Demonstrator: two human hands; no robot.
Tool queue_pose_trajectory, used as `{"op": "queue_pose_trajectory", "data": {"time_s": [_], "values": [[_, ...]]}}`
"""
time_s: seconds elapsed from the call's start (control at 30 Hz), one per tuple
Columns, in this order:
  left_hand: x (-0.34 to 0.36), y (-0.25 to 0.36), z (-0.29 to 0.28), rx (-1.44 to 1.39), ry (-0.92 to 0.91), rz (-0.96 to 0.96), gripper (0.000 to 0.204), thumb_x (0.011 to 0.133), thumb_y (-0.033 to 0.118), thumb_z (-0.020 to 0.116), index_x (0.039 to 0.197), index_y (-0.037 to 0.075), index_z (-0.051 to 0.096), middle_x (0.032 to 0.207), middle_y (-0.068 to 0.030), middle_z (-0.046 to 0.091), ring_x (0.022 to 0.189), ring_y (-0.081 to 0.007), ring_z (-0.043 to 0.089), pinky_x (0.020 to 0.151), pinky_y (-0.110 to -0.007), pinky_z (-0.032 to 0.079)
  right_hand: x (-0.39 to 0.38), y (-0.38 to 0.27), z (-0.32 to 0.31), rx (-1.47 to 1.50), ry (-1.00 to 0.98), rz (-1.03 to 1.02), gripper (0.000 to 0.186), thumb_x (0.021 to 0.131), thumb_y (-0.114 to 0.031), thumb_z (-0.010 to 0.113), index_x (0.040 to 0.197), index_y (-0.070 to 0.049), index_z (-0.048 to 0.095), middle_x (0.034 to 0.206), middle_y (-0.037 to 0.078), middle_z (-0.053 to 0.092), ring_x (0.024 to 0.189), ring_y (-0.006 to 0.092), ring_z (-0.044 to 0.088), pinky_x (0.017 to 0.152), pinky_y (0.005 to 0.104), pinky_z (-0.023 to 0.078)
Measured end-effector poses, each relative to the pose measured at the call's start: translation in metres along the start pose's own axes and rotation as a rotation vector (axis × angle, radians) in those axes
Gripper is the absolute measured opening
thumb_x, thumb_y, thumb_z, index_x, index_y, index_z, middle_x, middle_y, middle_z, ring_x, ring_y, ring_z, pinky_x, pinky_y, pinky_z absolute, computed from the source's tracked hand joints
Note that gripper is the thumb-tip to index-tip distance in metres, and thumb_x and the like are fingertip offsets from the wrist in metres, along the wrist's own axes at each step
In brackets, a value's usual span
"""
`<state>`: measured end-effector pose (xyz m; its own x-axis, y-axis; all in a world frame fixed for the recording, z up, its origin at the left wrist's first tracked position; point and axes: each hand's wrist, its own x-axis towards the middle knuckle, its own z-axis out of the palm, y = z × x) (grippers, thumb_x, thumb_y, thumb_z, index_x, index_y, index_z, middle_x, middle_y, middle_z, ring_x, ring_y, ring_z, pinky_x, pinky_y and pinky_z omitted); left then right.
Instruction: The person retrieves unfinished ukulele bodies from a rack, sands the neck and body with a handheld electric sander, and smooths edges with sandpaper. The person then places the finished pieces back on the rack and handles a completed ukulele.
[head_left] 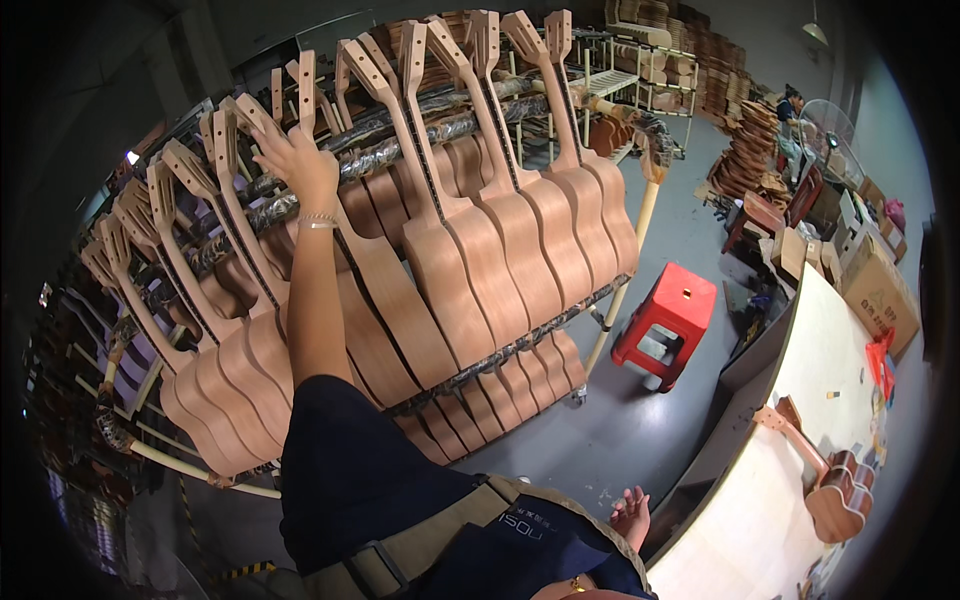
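Observation:
My left hand (300, 165) reaches up over the rack at the left. Its fingers are apart and stretched leftward beside a guitar headstock (250, 112); whether they touch it I cannot tell. Another headstock (307, 88) rises just behind the hand. Below my wrist are unfinished wooden guitar bodies (385, 290), packed upright in a row, with necks fanning upward. To the right of my forearm stands another group of guitars (520, 250). Low at my right side, my right hand (630, 517) hangs with loosely bent fingers apart, holding nothing.
A padded rack rail (510, 350) runs below the guitars, with more bodies on a lower tier. At the right stand a red stool (665, 320) and a pale worktable (800, 400) bearing a small guitar (838, 495). Cardboard boxes (880, 290) and a seated person (790, 120) are farther back.

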<state>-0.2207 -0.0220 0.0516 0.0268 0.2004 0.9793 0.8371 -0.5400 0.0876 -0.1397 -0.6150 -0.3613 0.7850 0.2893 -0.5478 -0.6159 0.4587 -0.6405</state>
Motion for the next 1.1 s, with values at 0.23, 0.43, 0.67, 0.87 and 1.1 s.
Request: {"op": "queue_pose_trajectory", "data": {"time_s": [0.23,0.43,0.67,0.87,1.1], "values": [[-0.081,-0.003,-0.054,-1.243,-0.136,-0.464,0.029,0.096,0.025,0.034,0.105,0.000,0.047,0.075,-0.0054,0.055,0.049,-0.0092,0.051,0.043,-0.020,0.041,-0.014,-0.001,-0.017,-0.027,0.029,0.025,0.045,0.090,-0.046,0.046,0.120,-0.013,0.048,0.096,-0.002,0.057,0.068,0.0102,0.051,0.058,0.0227,0.042],[-0.048,0.114,-0.175,-1.496,-0.207,-0.654,0.021,0.095,0.023,0.041,0.093,0.004,0.048,0.074,-0.0056,0.053,0.047,-0.0119,0.049,0.049,-0.022,0.047,-0.040,-0.001,-0.040,-0.083,0.038,-0.043,0.042,0.089,-0.043,0.048,0.113,-0.008,0.053,0.099,0.001,0.057,0.066,0.0117,0.049,0.053,0.0227,0.038],[-0.143,0.244,-0.207,-2.187,-0.899,-0.756,0.027,0.093,0.019,0.047,0.115,0.004,0.045,0.077,-0.0016,0.044,0.063,-0.0117,0.044,0.064,-0.030,0.046,-0.082,-0.025,-0.028,-0.110,-0.010,-0.141,0.066,0.089,-0.058,0.033,0.127,-0.005,0.044,0.118,0.009,0.053,0.094,0.0164,0.054,0.076,0.0283,0.043],[-0.230,0.361,-0.241,-2.503,-1.246,-1.115,0.018,0.092,0.025,0.050,0.102,0.010,0.046,0.078,0.0008,0.043,0.065,-0.0101,0.041,0.068,-0.027,0.042,-0.133,-0.040,-0.037,0.433,0.377,-0.641,0.068,0.091,-0.058,0.023,0.136,-0.007,0.029,0.135,0.008,0.038,0.121,0.0229,0.039,0.099,0.0364,0.033],[-0.282,0.440,-0.309,-2.564,-1.830,-1.185,0.035,0.089,0.037,0.050,0.097,0.003,0.049,0.077,-0.0075,0.052,0.079,-0.0212,0.053,0.095,-0.043,0.042,-0.160,-0.047,-0.078,0.533,0.725,-1.178,0.059,0.094,-0.049,0.021,0.134,-0.006,0.032,0.131,0.008,0.041,0.119,0.0203,0.040,0.099,0.0346,0.033]]}}
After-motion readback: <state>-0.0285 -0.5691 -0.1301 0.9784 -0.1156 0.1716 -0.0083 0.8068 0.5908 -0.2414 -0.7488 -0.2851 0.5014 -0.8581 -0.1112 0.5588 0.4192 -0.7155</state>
